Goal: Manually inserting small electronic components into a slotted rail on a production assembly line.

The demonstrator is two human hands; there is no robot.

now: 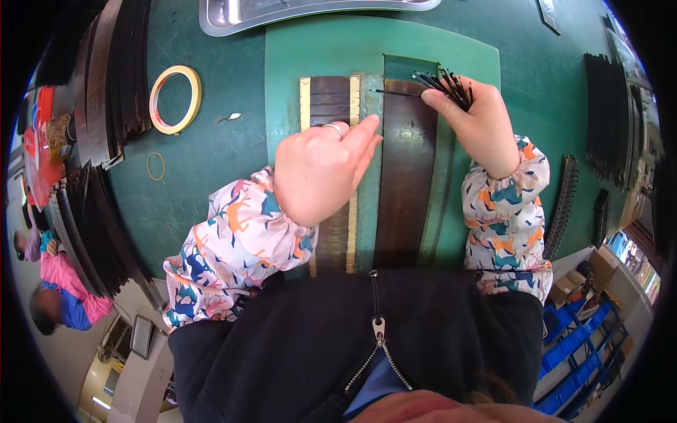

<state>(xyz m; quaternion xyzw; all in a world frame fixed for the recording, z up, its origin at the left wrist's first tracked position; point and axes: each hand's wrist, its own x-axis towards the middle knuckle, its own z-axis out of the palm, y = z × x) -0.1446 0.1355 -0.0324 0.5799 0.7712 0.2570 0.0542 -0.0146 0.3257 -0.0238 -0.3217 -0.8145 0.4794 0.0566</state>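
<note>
A bunch of thin black rods [448,86] with pale tips is in my right hand [486,127], thumb and fingers closed round it. One rod [398,92] sticks out to the left, above a dark smooth strip [405,169]. My left hand [314,169], wearing a ring, is over a dark slatted panel [330,99] edged with cream tape [354,99]. Its thumb and forefinger reach right, slightly apart, with nothing seen between them; the other fingers curl under. Panel and strip lie side by side on a green mat [282,63]; my left hand hides the panel's middle.
A metal tray [317,21] stands at the far edge. To the left are a tape roll [175,100], a rubber band [156,166] and stacks of dark strips [95,225]. More dark strips [605,116] lie right. Another person [70,296] is at far left; blue racks [575,352] stand lower right.
</note>
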